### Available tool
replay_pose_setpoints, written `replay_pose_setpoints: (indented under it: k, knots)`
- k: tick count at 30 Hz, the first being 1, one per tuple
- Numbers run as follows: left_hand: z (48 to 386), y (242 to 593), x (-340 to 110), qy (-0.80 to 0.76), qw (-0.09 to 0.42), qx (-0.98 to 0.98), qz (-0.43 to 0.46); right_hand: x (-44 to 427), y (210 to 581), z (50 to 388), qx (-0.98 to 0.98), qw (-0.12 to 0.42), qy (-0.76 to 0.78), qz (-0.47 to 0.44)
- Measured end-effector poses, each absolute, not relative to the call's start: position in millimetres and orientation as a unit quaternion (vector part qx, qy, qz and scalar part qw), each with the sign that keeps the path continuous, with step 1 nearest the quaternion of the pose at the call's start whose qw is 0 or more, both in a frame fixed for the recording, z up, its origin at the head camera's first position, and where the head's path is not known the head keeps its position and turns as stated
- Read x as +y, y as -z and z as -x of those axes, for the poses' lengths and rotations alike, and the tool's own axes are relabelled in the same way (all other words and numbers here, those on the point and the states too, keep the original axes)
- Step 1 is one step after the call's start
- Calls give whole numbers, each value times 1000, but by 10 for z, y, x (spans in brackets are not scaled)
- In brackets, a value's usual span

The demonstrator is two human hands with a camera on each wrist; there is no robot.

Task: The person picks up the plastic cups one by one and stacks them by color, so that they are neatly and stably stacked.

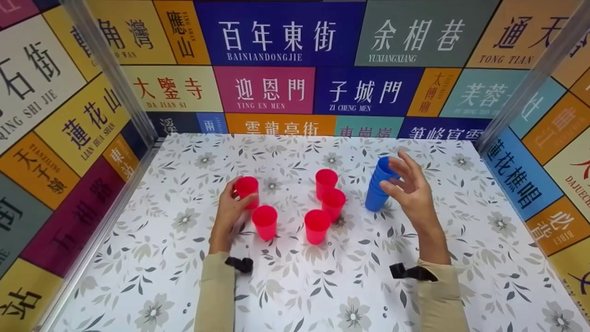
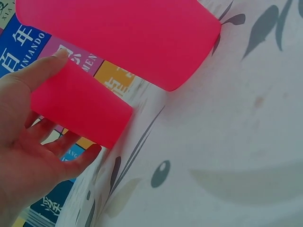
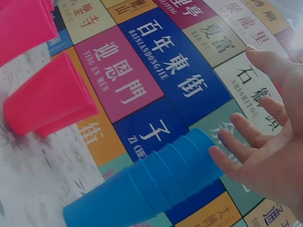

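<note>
My left hand (image 1: 231, 207) holds a red plastic cup (image 1: 248, 191), thumb on one side and fingers round the other. The left wrist view shows this cup (image 2: 80, 104) between thumb and fingers, with a second red cup (image 2: 128, 38) nearer the camera. That second cup (image 1: 265, 222) stands upright just in front of the held one. On the right, a stack of nested blue cups (image 1: 377, 193) stands on the table. My right hand (image 1: 412, 191) is beside the stack's top, fingers spread and thumb apart. In the right wrist view, the fingers are near the blue rim (image 3: 208, 146), gripping nothing.
Three more red cups stand mid-table: one at the back (image 1: 326, 183), one in the middle (image 1: 333, 204) and one in front (image 1: 317, 226). The table (image 1: 295, 286) has a leaf-and-flower pattern. Panels with coloured signs (image 1: 276, 32) enclose its back and sides.
</note>
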State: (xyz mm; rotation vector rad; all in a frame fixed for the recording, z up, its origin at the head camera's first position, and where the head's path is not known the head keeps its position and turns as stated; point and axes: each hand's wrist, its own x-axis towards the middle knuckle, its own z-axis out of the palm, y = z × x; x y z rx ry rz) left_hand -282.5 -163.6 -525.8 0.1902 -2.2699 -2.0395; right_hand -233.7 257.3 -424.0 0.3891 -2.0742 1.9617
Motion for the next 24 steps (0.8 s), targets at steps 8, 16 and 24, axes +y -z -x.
replay_pose_setpoints:
  k: [8,16,24]
  knots:
    - [2823,5270,-1616,676,44,-733,-60,2357,4348,2373,-715,112,-667,-177]
    - [2820,5261,-1614,693,39,-716,-74,2146,4466,2413,-745,69,-637,-186]
    - [2828,5268,-1622,682,51,-728,-59,2011,4627,2473,-766,32,-621,-164]
